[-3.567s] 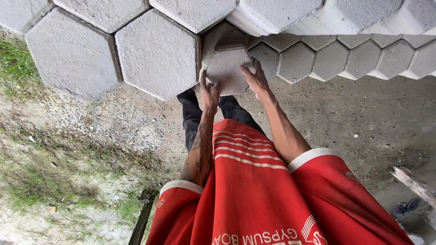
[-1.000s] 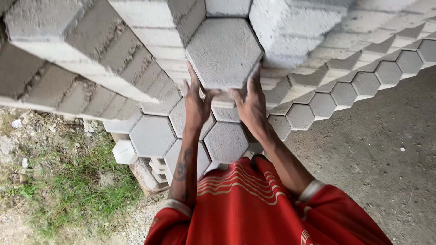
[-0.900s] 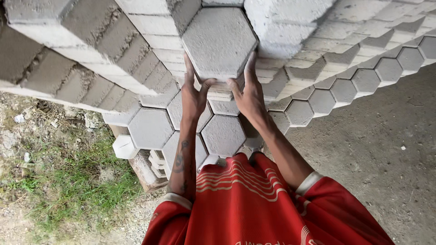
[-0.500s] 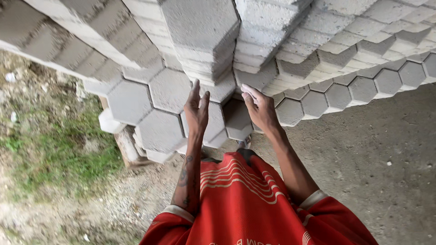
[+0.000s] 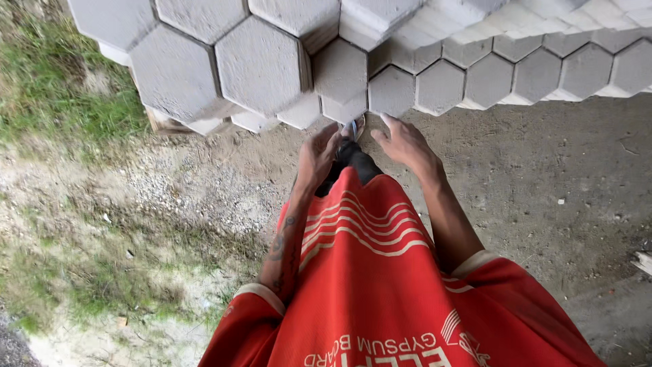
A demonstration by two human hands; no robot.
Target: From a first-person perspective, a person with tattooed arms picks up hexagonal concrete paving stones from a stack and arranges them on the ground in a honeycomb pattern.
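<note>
Both hands are open and empty: the left hand (image 5: 318, 155) hangs with fingers loosely spread, and the right hand (image 5: 405, 141) points its fingertips at a grey hexagonal block (image 5: 391, 91) just ahead. That block sits low in the stack (image 5: 261, 64), which rests on dirt ground (image 5: 536, 177) beside grass (image 5: 47, 81).

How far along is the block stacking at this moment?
Done: many grey hexagonal blocks already sit stacked in rows. In hand: nothing; left hand and right hand hang open and empty below the stack. Left: cannot tell; no loose blocks show on the ground.
</note>
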